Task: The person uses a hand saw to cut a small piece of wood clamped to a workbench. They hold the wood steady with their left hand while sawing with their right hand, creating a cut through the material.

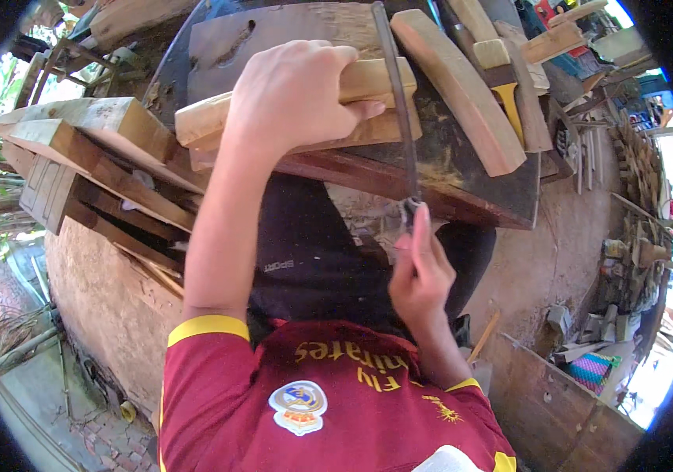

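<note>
My left hand (pixel 297 94) wraps over a pale, roughly shaped wooden block (pixel 204 118), with the thumb along its near side. The block lies crosswise near the front edge of the dark workbench (pixel 501 197), and a second piece of wood shows beneath it. In my right hand (pixel 423 271), at the end nearest me, is a long, narrow, dark metal tool (pixel 401 102). It stretches away from me across the block's right end. Whether it is a saw or a file I cannot make out.
A curved wooden piece (pixel 458 90) lies right of the block, beside a tool with a yellow handle (pixel 509 106). Behind my left hand rests a flat board (pixel 215 55) with a slot-like hole. Thick timbers (pixel 128 130) jut out at left. Scrap wood (pixel 608 322) lies at right.
</note>
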`<state>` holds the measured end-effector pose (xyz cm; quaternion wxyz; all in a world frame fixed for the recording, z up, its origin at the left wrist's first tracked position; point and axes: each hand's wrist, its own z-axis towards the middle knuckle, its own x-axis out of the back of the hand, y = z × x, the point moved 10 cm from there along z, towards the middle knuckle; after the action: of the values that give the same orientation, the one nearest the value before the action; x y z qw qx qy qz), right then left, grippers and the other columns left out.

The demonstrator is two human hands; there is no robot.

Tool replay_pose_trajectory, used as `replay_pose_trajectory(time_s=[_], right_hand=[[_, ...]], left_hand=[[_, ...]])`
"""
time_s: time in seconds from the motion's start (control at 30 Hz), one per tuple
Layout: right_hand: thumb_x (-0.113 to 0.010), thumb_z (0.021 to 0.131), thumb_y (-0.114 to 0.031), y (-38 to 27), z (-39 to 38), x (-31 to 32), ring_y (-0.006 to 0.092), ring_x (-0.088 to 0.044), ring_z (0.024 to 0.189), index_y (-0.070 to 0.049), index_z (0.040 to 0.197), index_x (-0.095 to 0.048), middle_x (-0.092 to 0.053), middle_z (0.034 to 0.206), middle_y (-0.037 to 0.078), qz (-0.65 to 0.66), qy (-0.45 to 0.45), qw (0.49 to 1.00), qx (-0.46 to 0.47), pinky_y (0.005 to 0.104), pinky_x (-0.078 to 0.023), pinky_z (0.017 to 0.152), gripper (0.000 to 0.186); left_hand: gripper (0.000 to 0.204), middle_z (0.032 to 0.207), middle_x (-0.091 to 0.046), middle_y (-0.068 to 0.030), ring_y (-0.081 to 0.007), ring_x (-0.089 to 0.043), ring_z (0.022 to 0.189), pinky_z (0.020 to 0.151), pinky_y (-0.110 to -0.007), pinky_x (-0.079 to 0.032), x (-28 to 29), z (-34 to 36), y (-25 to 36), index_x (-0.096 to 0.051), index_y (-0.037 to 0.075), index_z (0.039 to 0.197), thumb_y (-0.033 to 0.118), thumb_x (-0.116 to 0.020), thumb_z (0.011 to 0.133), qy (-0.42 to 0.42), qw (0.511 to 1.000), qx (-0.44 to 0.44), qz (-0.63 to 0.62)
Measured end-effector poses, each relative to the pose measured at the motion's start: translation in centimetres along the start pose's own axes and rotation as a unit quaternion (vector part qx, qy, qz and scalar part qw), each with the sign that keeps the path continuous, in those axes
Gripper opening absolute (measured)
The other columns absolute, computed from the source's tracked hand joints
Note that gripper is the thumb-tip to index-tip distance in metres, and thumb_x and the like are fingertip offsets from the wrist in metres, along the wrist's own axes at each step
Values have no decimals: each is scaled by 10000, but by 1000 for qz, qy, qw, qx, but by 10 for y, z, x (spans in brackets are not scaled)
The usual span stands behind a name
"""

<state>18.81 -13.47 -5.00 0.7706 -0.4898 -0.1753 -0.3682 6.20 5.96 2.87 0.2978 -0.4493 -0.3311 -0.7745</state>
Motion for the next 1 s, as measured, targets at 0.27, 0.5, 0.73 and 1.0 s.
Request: replay_pose_trajectory(time_s=[0.27, 0.5, 0.73, 1.0], right_hand=[[-559, 827, 99, -4, 52, -29, 358, -642, 851, 25, 1505, -417, -635, 1265, 250, 29, 40, 997, 63, 404, -543, 786, 697], [-531, 932, 74, 5, 26, -32, 313, -693, 815, 68, 1482, -423, -692, 1083, 212, -27, 73, 995, 70, 388, -568, 725, 560], [-515, 974, 41, 21, -8, -31, 298, -690, 775, 101, 1466, -425, -701, 952, 190, -51, 43, 997, 48, 375, -564, 702, 503], [-519, 967, 69, 13, 20, -35, 231, -662, 757, 68, 1477, -436, -680, 882, 121, -56, 63, 995, 49, 311, -541, 704, 517]], left_hand=[[504, 937, -737, -167, -360, -706, 937, 831, -468, -550, -17, 4, -2, -696, 66, 1024, 467, -798, 738, -100, 994, -6, 30], [454, 917, -751, -143, -322, -726, 910, 791, -435, -572, -19, 2, -6, -759, 67, 931, 460, -813, 710, -122, 992, 15, 3], [428, 968, -761, -113, -272, -732, 932, 794, -392, -576, -22, 2, -5, -781, 100, 952, 465, -801, 727, -103, 994, 16, 18], [437, 1033, -760, -98, -269, -730, 960, 821, -390, -578, -32, 15, -21, -775, 116, 1026, 456, -777, 752, -148, 987, 59, 25]])
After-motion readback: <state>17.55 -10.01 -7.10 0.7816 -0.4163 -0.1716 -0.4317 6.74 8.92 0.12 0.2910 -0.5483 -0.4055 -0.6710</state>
